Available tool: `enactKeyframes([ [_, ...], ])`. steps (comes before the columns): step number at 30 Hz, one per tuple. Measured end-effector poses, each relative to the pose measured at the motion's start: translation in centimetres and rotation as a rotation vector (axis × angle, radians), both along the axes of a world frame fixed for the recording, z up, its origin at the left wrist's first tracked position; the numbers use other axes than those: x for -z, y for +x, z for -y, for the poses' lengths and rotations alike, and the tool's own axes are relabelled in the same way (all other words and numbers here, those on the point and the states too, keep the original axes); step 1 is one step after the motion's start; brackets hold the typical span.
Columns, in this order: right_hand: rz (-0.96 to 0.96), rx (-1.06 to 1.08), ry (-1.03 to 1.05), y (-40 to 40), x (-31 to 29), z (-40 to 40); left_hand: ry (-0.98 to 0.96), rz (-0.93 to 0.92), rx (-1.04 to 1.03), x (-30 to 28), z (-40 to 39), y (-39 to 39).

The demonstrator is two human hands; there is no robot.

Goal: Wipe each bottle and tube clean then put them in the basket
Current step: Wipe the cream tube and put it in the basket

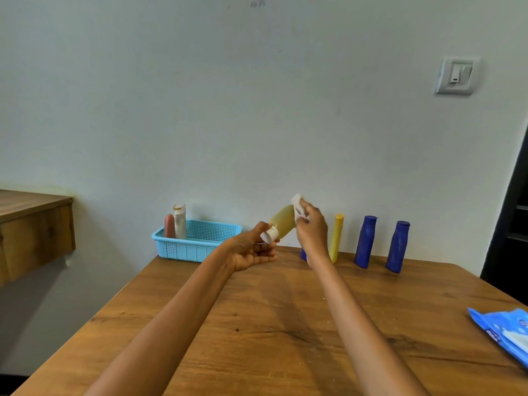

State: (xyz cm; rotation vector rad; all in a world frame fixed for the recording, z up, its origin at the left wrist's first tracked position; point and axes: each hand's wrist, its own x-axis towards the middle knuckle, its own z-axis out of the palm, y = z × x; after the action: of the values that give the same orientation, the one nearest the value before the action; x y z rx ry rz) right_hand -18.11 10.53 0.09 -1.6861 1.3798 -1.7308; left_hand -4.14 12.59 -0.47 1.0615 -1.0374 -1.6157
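Hands are meeting above the far half of the brown wooden table [285,324] as we are looking down along both bare forearms. Our left hand [251,250] is curling its fingers and thumb around the white capped end of a yellowish translucent plastic bottle [283,221], holding it tilted in the air with the cap pointing down toward us and the base pointing up and away. Our right hand [311,227] is pinching a crumpled white wipe [298,208] against the upper end of that bottle, its fingers closing tightly on the wipe.

Behind our hands, by the wall, a slim yellow plastic tube [337,237] is standing just right of our right wrist, and two dark blue plastic bottles [366,241] [397,246] are standing further right, near each other but apart. Another small patch of dark blue [303,254] is peeking out behind our right wrist; we cannot tell what it is.

At the table's far left corner a light blue perforated plastic basket [197,244] is sitting, and inside its left end a pink tube [169,226] and a pale whitish tube [180,221] are leaning upright, touching each other.

A blue and white wipes packet [505,332] is lying at the table's right edge.
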Motion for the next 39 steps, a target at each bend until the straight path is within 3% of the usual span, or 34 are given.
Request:
enactKeyframes([
  [3,-0.170,0.024,-0.026,0.9,0.4,-0.1,-0.032,0.043,-0.058,0.0,-0.3,-0.4],
  [6,-0.192,0.036,-0.099,2.0,0.6,-0.6,-0.054,0.056,-0.129,0.0,0.0,-0.1],
  [12,-0.039,-0.058,-0.038,2.2,0.2,-1.5,-0.053,0.039,-0.178,0.1,0.3,0.4],
  [17,0.187,0.090,-0.083,0.2,0.0,-0.4,-0.072,0.098,-0.134,-0.1,0.3,0.0],
  [21,-0.023,0.046,-0.009,0.2,0.2,0.0,-0.125,0.196,-0.162,0.1,0.2,-0.5],
  [24,-0.136,0.020,-0.089,1.1,0.5,-0.4,-0.167,0.230,-0.218,0.2,0.3,-0.2],
  [28,-0.100,-0.010,-0.129,2.2,0.6,-1.2,-0.173,0.211,-0.251,0.0,0.5,0.3],
  [32,-0.053,-0.135,-0.001,2.2,0.4,-1.6,-0.089,0.134,-0.235,0.4,0.5,0.4],
  [36,0.105,0.055,-0.094,1.2,0.1,-1.1,-0.010,0.002,-0.116,0.3,0.2,0.4],
  [39,0.047,0.082,-0.111,0.4,0.3,-0.2,-0.003,-0.012,-0.040,0.0,0.0,0.2],
])
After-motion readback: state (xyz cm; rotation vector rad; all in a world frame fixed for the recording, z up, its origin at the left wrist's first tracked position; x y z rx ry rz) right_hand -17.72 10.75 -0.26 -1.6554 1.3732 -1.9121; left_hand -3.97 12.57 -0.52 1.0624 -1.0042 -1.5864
